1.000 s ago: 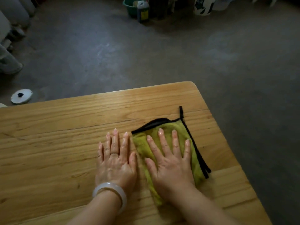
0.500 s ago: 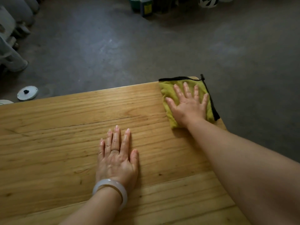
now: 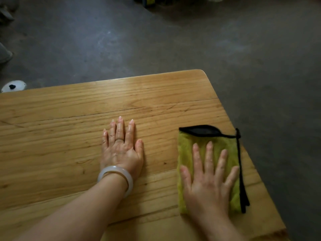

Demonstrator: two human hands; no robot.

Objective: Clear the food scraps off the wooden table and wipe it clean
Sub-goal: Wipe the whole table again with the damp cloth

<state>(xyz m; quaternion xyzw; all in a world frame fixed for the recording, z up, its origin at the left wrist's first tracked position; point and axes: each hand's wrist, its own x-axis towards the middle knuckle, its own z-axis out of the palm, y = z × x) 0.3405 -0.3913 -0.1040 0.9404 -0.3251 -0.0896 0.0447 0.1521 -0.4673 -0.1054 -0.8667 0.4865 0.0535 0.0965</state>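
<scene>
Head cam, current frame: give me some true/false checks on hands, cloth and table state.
1. The right hand presses flat on the green cloth. True.
2. The left hand grips the cloth. False: it rests flat on the bare wooden table, apart from the cloth.
3. The cloth lies near the table's right edge. True.
4. Food scraps lie beside the left hand. False: none show on the visible tabletop.
5. The left wrist wears a pale bangle. True.

We see a dim, soft picture. Faint sheen lies on the wooden table (image 3: 121,94); the floor (image 3: 173,40) darkens toward the corners.
</scene>
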